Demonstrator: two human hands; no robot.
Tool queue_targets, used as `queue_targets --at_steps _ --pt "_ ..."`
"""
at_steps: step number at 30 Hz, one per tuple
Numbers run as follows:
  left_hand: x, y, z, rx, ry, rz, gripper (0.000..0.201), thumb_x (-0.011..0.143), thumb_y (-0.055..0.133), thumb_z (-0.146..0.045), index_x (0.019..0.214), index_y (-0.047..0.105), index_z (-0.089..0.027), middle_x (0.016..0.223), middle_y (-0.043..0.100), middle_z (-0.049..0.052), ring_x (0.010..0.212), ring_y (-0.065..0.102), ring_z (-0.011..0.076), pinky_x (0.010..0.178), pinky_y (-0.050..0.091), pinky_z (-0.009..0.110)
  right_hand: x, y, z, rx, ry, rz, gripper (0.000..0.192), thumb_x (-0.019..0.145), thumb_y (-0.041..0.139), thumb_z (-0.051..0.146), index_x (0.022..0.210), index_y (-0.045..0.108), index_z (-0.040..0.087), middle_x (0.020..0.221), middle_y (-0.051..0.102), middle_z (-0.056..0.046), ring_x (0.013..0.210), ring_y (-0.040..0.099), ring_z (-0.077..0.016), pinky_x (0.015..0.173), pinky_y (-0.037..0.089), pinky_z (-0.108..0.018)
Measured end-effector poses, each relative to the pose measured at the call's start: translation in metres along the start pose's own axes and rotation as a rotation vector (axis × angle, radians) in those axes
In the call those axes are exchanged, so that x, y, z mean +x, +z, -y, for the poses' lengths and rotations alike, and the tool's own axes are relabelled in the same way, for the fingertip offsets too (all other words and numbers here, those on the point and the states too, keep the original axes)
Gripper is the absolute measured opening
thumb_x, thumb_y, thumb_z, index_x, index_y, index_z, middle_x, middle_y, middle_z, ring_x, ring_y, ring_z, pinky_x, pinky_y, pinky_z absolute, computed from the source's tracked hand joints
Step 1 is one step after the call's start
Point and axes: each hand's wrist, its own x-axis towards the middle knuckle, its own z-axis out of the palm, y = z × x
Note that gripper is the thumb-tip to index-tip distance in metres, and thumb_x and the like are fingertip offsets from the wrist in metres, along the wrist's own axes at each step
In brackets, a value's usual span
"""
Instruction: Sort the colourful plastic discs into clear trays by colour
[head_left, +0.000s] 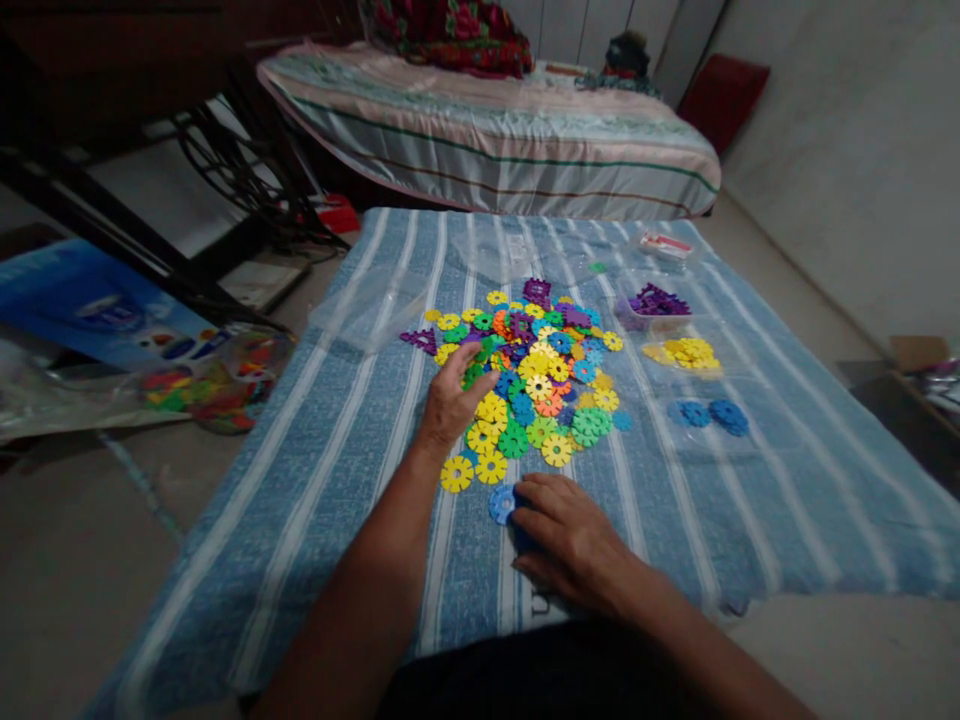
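Blue disc (pixel 501 503) under right hand (pixel 571 543) fingertips, half covered, grip unclear; left hand (pixel 452 400) spread open on pile (pixel 536 375): probably light, stiff, slippery plastic, best pinched by notched rim.

No words or numbers can be read here. The blue box (pixel 97 310) on the floor may have print on it, but it is too blurry.
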Motion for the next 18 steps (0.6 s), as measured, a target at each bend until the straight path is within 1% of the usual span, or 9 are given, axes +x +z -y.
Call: queue_targets --at_steps 2,3,5,7,9,11,13,15,18 --pt "-0.002 0.002 -0.004 -0.151 -0.033 0.062 0.055 0.071 0.072 -0.043 0.118 0.06 -0.016 0.128 0.062 0.013 0.123 0.056 0.0274 0.108 0.04 0.044 -0.001 0.004 -0.003 -0.007 0.012 -0.056 0.034 0.088 0.059 0.031 0.119 0.057 0.016 0.126 0.058 -0.017 0.123 0.049 -0.0308 0.1 0.045 -0.051" --pt "-0.002 0.003 -0.005 -0.195 -0.048 0.064 0.053 0.071 0.071 -0.043 0.116 0.061 -0.016 0.126 0.064 0.013 0.12 0.058 0.0273 0.107 0.041 0.044 -0.002 0.006 -0.004 -0.016 0.028 -0.085 0.035 0.088 0.06 0.032 0.119 0.056 0.016 0.125 0.059 -0.018 0.123 0.049 -0.0313 0.1 0.045 -0.052" --pt "-0.002 0.001 -0.005 -0.195 -0.061 -0.005 0.051 0.072 0.07 -0.045 0.113 0.063 -0.015 0.121 0.066 0.012 0.115 0.061 0.0274 0.104 0.044 0.045 -0.003 0.008 -0.006 -0.046 0.069 -0.135 0.037 0.087 0.062 0.035 0.118 0.057 0.015 0.123 0.059 -0.019 0.121 0.05 -0.0327 0.097 0.046 -0.054" --pt "0.001 -0.003 -0.001 -0.065 -0.05 -0.133 0.05 0.072 0.069 -0.044 0.112 0.064 -0.015 0.119 0.067 0.012 0.113 0.062 0.0272 0.102 0.045 0.044 -0.004 0.009 -0.007 -0.071 0.099 -0.167 0.036 0.086 0.063 0.037 0.114 0.059 0.015 0.121 0.06 -0.019 0.119 0.051 -0.0335 0.095 0.047 -0.054" --pt "0.004 -0.009 0.004 0.141 -0.036 -0.271 0.046 0.072 0.067 -0.04 0.111 0.065 -0.015 0.117 0.068 0.01 0.112 0.061 0.026 0.102 0.045 0.042 -0.005 0.007 -0.007 -0.079 0.113 -0.182 0.032 0.085 0.064 0.036 0.109 0.06 0.016 0.119 0.061 -0.018 0.117 0.052 -0.0331 0.094 0.047 -0.054" --pt "0.007 -0.013 0.008 0.324 -0.045 -0.36 0.04 0.074 0.064 -0.037 0.109 0.066 -0.016 0.115 0.069 0.009 0.112 0.062 0.0249 0.102 0.045 0.041 -0.004 0.005 -0.006 -0.067 0.118 -0.193 0.027 0.085 0.064 0.033 0.105 0.06 0.016 0.117 0.062 -0.017 0.115 0.054 -0.0316 0.094 0.048 -0.051" --pt "0.008 -0.015 0.009 0.446 -0.062 -0.372 0.036 0.075 0.062 -0.035 0.107 0.066 -0.017 0.112 0.07 0.008 0.109 0.062 0.0247 0.101 0.046 0.04 -0.001 0.001 -0.004 -0.03 0.121 -0.2 0.017 0.086 0.061 0.027 0.1 0.061 0.018 0.11 0.064 -0.014 0.108 0.057 -0.0277 0.09 0.05 -0.045" --pt "0.007 -0.015 0.009 0.517 -0.065 -0.342 0.035 0.076 0.061 -0.034 0.106 0.067 -0.017 0.11 0.071 0.008 0.107 0.063 0.0248 0.098 0.047 0.039 0.004 -0.002 -0.002 0.008 0.128 -0.161 0.007 0.088 0.056 0.022 0.092 0.061 0.019 0.094 0.066 -0.009 0.092 0.061 -0.0217 0.08 0.051 -0.035" --pt "0.005 -0.014 0.008 0.568 -0.05 -0.313 0.036 0.076 0.06 -0.035 0.106 0.067 -0.017 0.109 0.071 0.008 0.106 0.064 0.0248 0.098 0.047 0.038 0.017 -0.005 0.003 0.015 0.114 -0.045 0.009 0.089 0.054 0.019 0.083 0.061 0.021 0.075 0.064 -0.002 0.072 0.06 -0.0159 0.065 0.047 -0.026"
